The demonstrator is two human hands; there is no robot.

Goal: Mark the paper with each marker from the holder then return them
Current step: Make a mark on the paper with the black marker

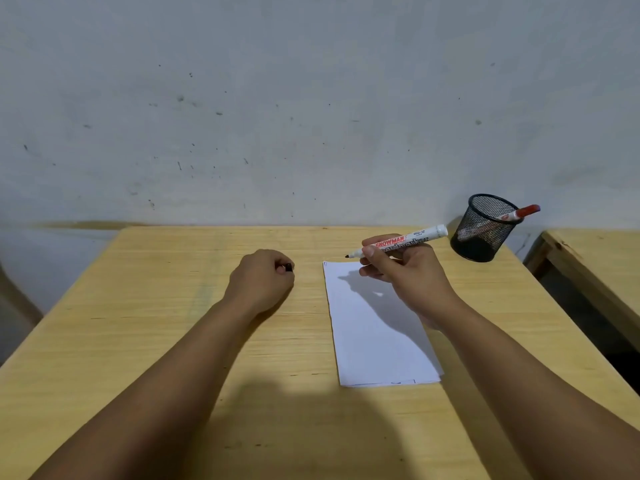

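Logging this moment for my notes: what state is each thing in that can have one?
Black marker: uncapped, held in right hand, tip above the paper.
Cap: off, enclosed in left hand.
Red marker: capped, leaning in holder.
Holder: upright.
Paper: flat on table.

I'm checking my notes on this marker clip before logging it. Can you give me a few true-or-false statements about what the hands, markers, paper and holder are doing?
1. The right hand holds an uncapped marker. True.
2. The left hand lies open and flat. False: it is closed around a small dark object, probably the cap.
3. The mesh holder is empty. False: a red-capped marker stands in it.
4. The paper lies on the table. True.
5. The holder stands on the paper. False: it stands apart, at the table's far right.
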